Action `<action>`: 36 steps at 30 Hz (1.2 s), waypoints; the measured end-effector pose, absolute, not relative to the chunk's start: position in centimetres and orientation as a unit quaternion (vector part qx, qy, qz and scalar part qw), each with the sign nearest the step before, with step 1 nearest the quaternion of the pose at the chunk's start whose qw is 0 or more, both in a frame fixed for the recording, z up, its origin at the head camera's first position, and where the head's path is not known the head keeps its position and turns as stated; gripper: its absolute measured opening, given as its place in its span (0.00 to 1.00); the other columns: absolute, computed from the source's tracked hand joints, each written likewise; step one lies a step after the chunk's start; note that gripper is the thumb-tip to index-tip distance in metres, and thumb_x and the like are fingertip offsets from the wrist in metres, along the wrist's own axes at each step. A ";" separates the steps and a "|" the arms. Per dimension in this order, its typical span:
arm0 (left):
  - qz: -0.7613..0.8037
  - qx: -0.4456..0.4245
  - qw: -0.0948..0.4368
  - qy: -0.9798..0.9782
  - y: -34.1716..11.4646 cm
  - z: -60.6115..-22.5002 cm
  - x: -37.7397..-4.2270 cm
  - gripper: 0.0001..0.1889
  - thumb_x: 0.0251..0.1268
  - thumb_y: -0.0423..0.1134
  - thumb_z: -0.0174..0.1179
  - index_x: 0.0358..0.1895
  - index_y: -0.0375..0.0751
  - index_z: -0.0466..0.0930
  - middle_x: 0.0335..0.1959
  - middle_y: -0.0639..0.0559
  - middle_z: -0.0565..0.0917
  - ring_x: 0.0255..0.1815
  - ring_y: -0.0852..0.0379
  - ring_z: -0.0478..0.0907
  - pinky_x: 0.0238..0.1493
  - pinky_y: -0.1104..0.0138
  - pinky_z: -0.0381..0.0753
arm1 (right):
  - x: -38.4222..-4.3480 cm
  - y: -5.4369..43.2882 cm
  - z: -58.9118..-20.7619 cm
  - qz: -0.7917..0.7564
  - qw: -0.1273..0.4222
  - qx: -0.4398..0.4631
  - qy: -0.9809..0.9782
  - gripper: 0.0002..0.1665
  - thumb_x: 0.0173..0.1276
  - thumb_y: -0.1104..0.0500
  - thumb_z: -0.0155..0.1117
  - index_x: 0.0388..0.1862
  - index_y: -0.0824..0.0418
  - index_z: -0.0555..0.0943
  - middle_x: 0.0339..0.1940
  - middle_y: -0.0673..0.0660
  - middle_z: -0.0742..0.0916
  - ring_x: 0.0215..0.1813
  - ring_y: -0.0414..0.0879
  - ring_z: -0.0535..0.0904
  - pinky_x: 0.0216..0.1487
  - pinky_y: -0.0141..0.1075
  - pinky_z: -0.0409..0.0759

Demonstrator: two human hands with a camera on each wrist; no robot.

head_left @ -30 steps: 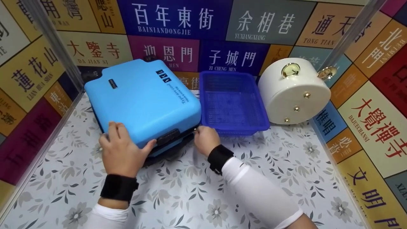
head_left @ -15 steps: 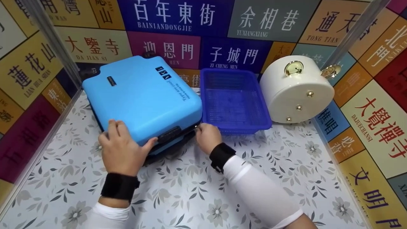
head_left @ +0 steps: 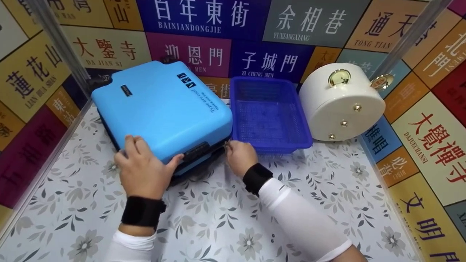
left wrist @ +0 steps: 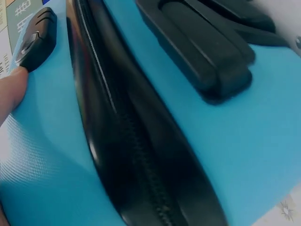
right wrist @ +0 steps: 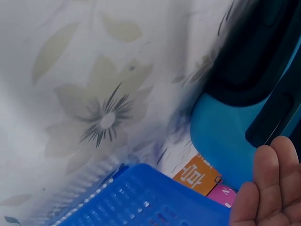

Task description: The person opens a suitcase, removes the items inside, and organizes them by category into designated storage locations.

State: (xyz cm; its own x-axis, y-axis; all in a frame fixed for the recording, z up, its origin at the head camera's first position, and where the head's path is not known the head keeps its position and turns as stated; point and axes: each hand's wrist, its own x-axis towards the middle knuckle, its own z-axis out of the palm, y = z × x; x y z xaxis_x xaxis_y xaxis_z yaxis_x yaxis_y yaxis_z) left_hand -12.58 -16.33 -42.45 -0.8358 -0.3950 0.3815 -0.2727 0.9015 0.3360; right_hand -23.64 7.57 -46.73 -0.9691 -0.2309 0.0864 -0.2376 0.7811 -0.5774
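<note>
A blue suitcase [head_left: 164, 112] lies flat on a flower-patterned bench [head_left: 204, 233], its long axis apparently running from far left to near right, a person's two bare hands at its near end. The right hand [head_left: 241, 158], at the right corner, has its grip pinched on what looks like a zipper pull [head_left: 227, 144]; from there the zip [left wrist: 127, 117] runs left and nearer, toward the left hand [head_left: 145, 167], laid over the near left corner with thumb and fingers apart. That line seems decisive, the right hand closest to it. The left wrist view clearly shows what the head view leaves in shadow: a carry handle [left wrist: 202, 52], plus the thumb [left wrist: 13, 87] at the end of the lock [left wrist: 40, 40]. The right wrist view catches fingers [right wrist: 265, 174] near the blue basket [head_left: 276, 146], the pull unseen.
</note>
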 end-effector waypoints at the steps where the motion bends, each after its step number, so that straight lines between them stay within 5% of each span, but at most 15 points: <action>1: -0.136 0.177 0.226 -0.948 -16.3 -42.4 -12.6 0.65 0.53 0.79 0.69 0.74 0.21 0.63 0.78 0.24 0.64 0.58 0.21 0.72 0.44 0.40 0.86 | -23.7 7.6 -46.7 0.309 -0.001 0.126 -0.943 0.13 0.82 0.60 0.58 0.40 0.61 0.87 0.29 0.56 0.90 0.29 0.48 0.84 0.34 0.42 0.85; 5: -0.153 0.180 0.229 -0.944 -16.4 -42.0 -12.6 0.65 0.51 0.78 0.71 0.74 0.23 0.64 0.78 0.25 0.64 0.58 0.21 0.72 0.40 0.40 0.87 | -23.9 7.9 -46.3 0.311 -0.006 0.137 -0.940 0.13 0.82 0.60 0.57 0.41 0.62 0.88 0.31 0.56 0.91 0.32 0.49 0.87 0.40 0.44 0.88; 8: -0.171 0.162 0.235 -0.943 -16.9 -41.8 -12.8 0.64 0.46 0.76 0.76 0.75 0.26 0.65 0.78 0.27 0.65 0.61 0.20 0.70 0.50 0.35 0.84 | -24.1 8.0 -46.1 0.315 -0.001 0.129 -0.940 0.14 0.82 0.61 0.58 0.42 0.63 0.89 0.33 0.57 0.92 0.35 0.51 0.88 0.45 0.47 0.88; 12: -0.198 0.107 0.228 -0.947 -17.7 -41.7 -13.2 0.60 0.45 0.70 0.80 0.78 0.36 0.69 0.81 0.30 0.65 0.76 0.16 0.60 0.75 0.28 0.63 | -24.0 7.9 -46.1 0.320 0.004 0.112 -0.941 0.15 0.82 0.60 0.57 0.44 0.64 0.89 0.35 0.58 0.92 0.37 0.53 0.89 0.47 0.49 0.87; 15: -0.206 0.084 0.219 -0.950 -17.9 -41.9 -13.5 0.58 0.47 0.69 0.80 0.79 0.41 0.70 0.82 0.32 0.65 0.82 0.17 0.51 0.80 0.26 0.53 | -23.7 7.7 -46.3 0.304 0.022 0.114 -0.945 0.14 0.81 0.60 0.58 0.43 0.63 0.89 0.37 0.60 0.93 0.39 0.55 0.90 0.47 0.50 0.88; 26: -0.195 0.103 0.244 -0.944 -17.6 -42.4 -13.7 0.56 0.47 0.72 0.78 0.77 0.42 0.72 0.80 0.35 0.70 0.81 0.18 0.56 0.69 0.22 0.66 | -23.7 7.9 -46.5 0.303 0.002 0.134 -0.943 0.14 0.82 0.61 0.57 0.49 0.63 0.89 0.36 0.58 0.93 0.36 0.51 0.89 0.43 0.44 0.89; 36: -0.192 0.096 0.241 -0.946 -18.0 -42.5 -13.6 0.57 0.48 0.73 0.77 0.78 0.42 0.72 0.80 0.34 0.70 0.81 0.19 0.57 0.73 0.25 0.65 | -24.4 8.2 -46.2 0.301 -0.001 0.138 -0.944 0.13 0.82 0.61 0.57 0.48 0.64 0.89 0.38 0.59 0.93 0.38 0.53 0.90 0.47 0.46 0.89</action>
State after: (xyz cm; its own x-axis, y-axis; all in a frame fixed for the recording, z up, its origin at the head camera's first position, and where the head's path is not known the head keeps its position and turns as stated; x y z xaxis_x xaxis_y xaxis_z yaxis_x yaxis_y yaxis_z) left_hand -13.55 -18.00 -42.49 -0.8656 -0.2741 0.4191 -0.0888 0.9077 0.4101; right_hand -24.41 8.18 -46.16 -0.9621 -0.2603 0.0815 -0.2594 0.7806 -0.5686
